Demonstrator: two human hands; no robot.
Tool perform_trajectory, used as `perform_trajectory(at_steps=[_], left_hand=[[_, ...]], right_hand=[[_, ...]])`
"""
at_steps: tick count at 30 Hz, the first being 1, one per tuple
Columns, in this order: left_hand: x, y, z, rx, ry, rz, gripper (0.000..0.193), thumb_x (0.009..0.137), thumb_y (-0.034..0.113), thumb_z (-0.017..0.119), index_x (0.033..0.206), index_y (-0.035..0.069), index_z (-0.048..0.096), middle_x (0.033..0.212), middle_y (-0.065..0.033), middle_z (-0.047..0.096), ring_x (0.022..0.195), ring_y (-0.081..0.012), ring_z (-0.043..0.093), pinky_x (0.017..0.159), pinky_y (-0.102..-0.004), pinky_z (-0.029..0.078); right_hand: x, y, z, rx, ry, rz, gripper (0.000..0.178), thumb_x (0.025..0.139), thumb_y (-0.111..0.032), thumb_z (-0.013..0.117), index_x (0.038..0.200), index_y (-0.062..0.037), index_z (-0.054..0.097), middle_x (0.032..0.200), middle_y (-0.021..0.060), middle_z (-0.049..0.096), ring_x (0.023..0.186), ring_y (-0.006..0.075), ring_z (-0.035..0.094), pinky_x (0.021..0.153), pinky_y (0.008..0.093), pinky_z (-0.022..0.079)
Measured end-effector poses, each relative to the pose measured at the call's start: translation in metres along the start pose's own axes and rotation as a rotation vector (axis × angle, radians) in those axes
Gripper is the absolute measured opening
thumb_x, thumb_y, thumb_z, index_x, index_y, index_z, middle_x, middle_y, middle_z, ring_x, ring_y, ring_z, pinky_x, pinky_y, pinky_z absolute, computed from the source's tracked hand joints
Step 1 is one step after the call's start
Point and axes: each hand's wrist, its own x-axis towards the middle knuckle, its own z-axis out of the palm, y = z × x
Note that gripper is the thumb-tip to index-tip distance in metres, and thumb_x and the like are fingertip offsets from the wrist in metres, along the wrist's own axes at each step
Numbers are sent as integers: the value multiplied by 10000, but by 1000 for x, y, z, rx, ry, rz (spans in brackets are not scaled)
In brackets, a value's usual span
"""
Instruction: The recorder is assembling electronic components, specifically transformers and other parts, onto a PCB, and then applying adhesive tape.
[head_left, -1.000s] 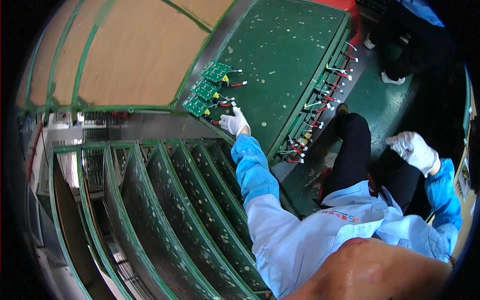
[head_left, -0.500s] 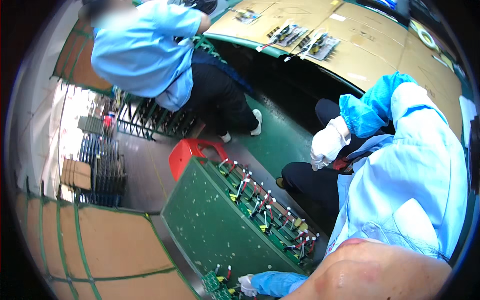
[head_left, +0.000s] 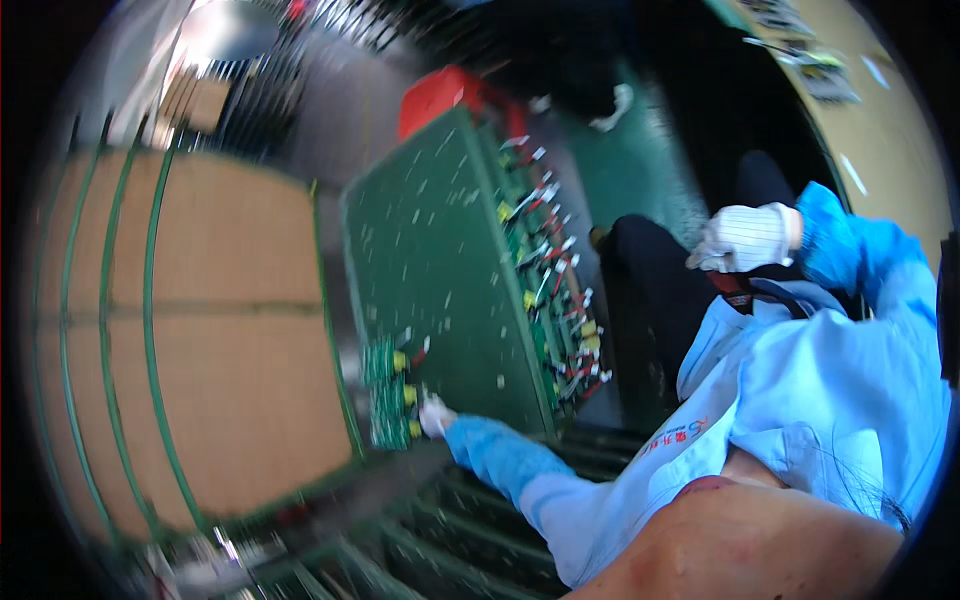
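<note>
A green speckled flat-topped unit (head_left: 435, 260) stands in front of me. At its lower left edge lies a small group of green circuit boards (head_left: 388, 405) with yellow parts. My left hand (head_left: 435, 416), in a white glove, is beside these boards and seems to touch them; its fingers are small and smeared by motion. My right hand (head_left: 745, 238), in a striped white glove, is near my lap with its fingers curled. The inside of that hand is hidden. Blue sleeve covers show on both forearms.
Several circuit boards with red and white leads (head_left: 550, 270) line the unit's right side. A red stool (head_left: 440, 98) stands beyond it. Brown panels in a green frame (head_left: 230, 350) are at the left. A cardboard-covered table (head_left: 900, 130) is upper right. A co-worker's white shoe (head_left: 613, 108) shows.
The view has swung, bringing the unit and the circuit boards higher in the picture. The co-worker's upper body has left view. My left hand remains beside the boards, and my right hand near my lap.
</note>
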Motion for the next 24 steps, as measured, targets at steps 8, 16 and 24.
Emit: perform_trajectory(at_steps=[8,16,24], left_hand=[[-69,39,14,-1530,-284,-239,51,831,59,636,848,11,632,763,-91,636,616,-200,608,563,-343,521],[-234,112,-30,-1558,-439,-41,212,855,123,688,1046,42,642,832,-43,662,645,-136,628,607,-270,502],[-293,118,-103,-1718,-506,-124,292,996,308,555,1064,25,555,786,-120,687,576,-198,666,509,-262,488]], right_hand=[[22,6,26,-49,14,-40,224,911,-70,605,1109,-19,696,900,180,697,807,368,677,732,437,565],[113,2,45,-16,-28,-157,416,966,-158,619,1363,-41,575,973,210,685,842,368,681,778,417,558],[256,-47,124,847,-201,207,679,1016,-599,484,1299,4,615,1180,117,706,1014,229,665,940,355,516]])
